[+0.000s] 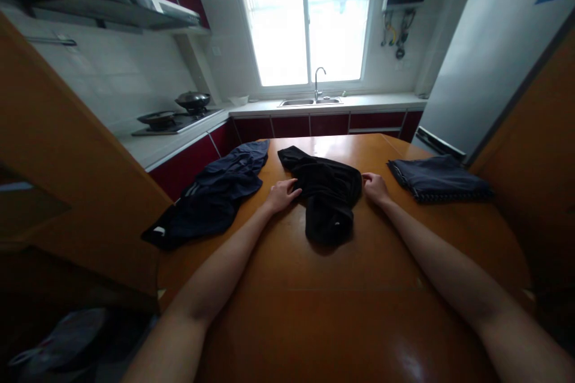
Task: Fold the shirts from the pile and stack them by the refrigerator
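A crumpled black garment lies in the middle of the wooden table, with a small white mark near its front end. Its exact kind is hidden by the folds. At its left edge, my left hand has fingers and thumb closed on the cloth. My right hand pinches the opposite edge between thumb and fingertips. To the left, a dark navy garment with white marks is loosely spread and reaches the table edge. Folded dark grey clothing lies in a flat stack on the right.
The round-ended wooden table stretches under both arms. Beyond it are a counter with a sink and a stove bearing a pan and a wok. A fridge stands at the right, and a wooden panel rises at the left.
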`<state>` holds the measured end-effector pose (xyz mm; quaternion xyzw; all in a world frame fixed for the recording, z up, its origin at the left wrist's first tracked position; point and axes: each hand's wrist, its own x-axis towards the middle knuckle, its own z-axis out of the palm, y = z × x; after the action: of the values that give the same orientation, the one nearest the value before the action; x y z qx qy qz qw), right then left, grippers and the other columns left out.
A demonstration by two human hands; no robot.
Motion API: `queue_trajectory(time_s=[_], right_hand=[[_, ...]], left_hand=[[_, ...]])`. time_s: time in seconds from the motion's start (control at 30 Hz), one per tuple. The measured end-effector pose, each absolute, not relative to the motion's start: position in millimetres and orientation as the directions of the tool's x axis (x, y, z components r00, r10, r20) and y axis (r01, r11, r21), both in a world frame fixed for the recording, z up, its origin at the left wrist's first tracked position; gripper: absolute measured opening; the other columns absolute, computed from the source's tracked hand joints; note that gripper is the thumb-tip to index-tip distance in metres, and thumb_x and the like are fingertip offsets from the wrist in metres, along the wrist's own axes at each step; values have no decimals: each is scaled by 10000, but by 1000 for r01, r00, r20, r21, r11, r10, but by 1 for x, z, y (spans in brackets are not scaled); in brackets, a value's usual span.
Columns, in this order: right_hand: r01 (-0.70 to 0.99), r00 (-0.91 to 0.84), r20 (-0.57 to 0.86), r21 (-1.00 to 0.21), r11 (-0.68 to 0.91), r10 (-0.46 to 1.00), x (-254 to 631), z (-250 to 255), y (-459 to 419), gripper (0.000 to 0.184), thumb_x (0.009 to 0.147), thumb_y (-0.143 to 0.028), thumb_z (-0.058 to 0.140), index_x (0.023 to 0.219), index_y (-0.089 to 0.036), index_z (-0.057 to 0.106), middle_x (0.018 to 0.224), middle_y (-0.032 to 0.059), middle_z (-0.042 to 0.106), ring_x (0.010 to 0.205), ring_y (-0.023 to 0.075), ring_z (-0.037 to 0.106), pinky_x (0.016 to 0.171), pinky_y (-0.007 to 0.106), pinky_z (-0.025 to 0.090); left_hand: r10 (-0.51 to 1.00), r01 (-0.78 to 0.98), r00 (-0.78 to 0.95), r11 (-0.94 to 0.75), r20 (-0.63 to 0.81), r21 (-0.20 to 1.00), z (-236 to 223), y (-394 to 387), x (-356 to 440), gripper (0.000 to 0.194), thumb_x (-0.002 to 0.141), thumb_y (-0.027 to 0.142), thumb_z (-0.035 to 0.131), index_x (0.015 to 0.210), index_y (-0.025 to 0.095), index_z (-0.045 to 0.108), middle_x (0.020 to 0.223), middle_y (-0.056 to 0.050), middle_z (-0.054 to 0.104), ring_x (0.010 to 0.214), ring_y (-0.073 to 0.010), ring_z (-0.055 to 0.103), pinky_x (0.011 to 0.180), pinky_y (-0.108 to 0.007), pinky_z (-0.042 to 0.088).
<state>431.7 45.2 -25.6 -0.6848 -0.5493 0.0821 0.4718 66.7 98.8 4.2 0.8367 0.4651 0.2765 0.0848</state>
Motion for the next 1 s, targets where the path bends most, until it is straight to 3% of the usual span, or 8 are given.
queue_trajectory(time_s=[0.17,0.27,0.37,0.47,0.63,0.73,0.83,1.0], right_hand=[[673,208,449,-710,206,869,422,-29,44,383,807,-252,620,1172,-198,723,1098,100,761,964,235,705,927,376,536],[667,149,466,-698,260,872,421,-29,45,379,797,-256,633,1157,-178,725,1067,108,763,909,228,708,887,383,551],[666,161,460,-704,248,873,423,-30,45,333,765,-219,625,1071,-163,747,920,84,770,802,210,700,808,357,562],[663,173,470,-705,251,866,424,-30,45,308,736,-174,593,994,-167,760,842,61,760,745,195,683,770,332,555],[649,262,503,-724,235,824,425,-28,46,315,729,-170,544,957,-160,760,869,77,762,756,201,681,776,331,550],[630,355,509,-750,202,784,430,-26,48,327,744,-192,512,956,-141,756,868,100,759,727,208,678,744,335,552],[607,457,507,-778,160,731,436,-23,49,336,749,-207,496,951,-118,749,881,132,756,737,226,682,746,349,550],[574,547,485,-811,116,682,442,-21,49,314,761,-226,506,940,-103,734,865,146,745,742,238,677,725,342,545]], left_hand=[[644,561,663,-765,383,316,3,89,74,622,816,413,748,1385,219,591,1342,-115,647,1243,-297,582,1080,-462,430],[643,508,645,-765,413,396,5,91,71,449,811,266,712,1258,222,687,1220,-86,711,1141,-260,641,1038,-418,473],[740,512,505,-671,444,536,6,95,69,305,774,164,681,1059,237,763,1059,-47,759,1014,-239,689,970,-377,514],[807,521,349,-590,477,617,7,99,68,199,824,208,635,978,229,758,949,-41,765,896,-225,711,857,-337,551],[857,504,69,-472,511,723,11,107,57,300,957,331,430,1011,167,675,686,-18,662,522,-152,616,525,-245,511],[839,449,-148,-415,524,792,15,116,44,351,978,337,349,1078,150,628,701,-15,631,503,-134,595,477,-219,487],[794,336,-365,-375,486,864,17,125,32,316,946,293,391,1114,156,620,778,-30,645,515,-130,596,452,-216,482],[801,291,-422,-325,426,900,15,128,30,367,942,270,411,1234,165,607,972,-80,683,557,-130,627,450,-216,488]])
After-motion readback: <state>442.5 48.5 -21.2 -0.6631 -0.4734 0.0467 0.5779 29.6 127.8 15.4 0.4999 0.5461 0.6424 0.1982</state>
